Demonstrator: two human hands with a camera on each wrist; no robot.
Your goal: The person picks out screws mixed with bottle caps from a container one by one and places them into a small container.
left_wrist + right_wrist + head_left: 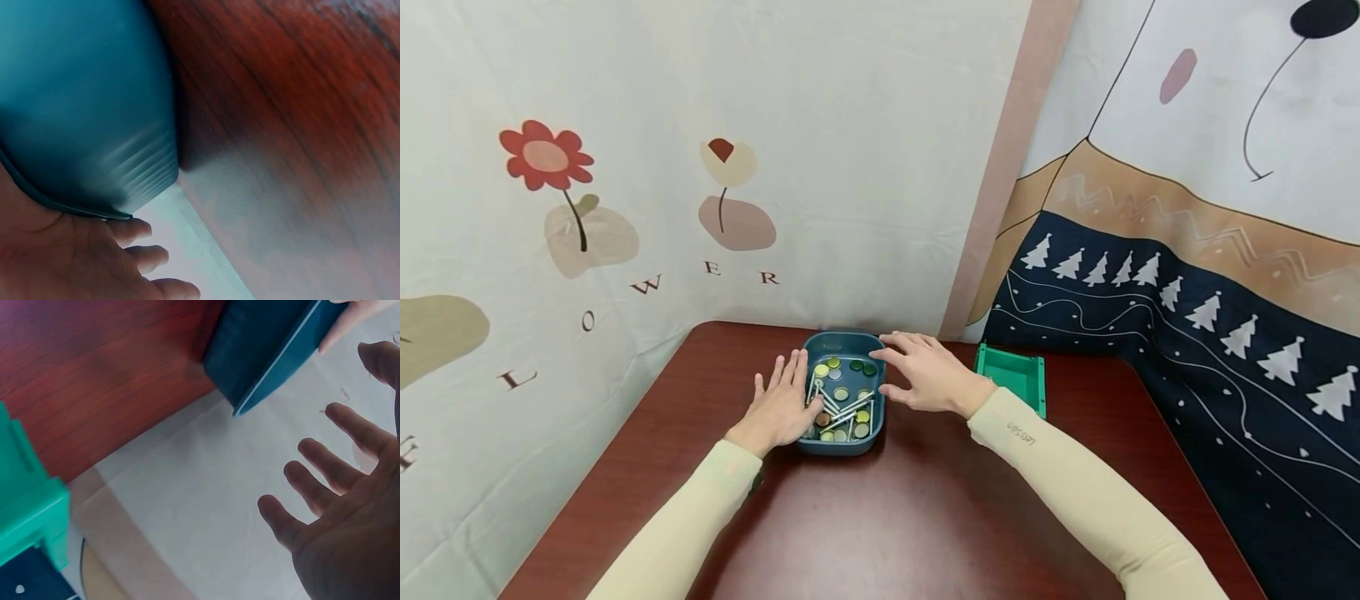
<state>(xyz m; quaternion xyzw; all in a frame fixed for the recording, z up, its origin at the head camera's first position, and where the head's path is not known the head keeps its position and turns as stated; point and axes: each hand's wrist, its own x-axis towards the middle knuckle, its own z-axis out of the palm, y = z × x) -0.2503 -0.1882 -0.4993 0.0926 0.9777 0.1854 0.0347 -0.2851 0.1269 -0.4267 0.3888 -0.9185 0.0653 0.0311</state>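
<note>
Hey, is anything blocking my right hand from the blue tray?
Nothing visible stands between your right hand and the blue tray. The green box sits right of the tray, outside that path.

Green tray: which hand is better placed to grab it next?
Right, I'd judge: the right hand looks empty and is on the same side of the blue bin as the green tray. The left hand is at the bin's left edge, so it would likely reach across.

I see both arms (1075,496) stretched forward, angled inward. The left hand (777,408) has straight fingers (802,367); the right hand (934,377) is spread, loosely bent.
</note>
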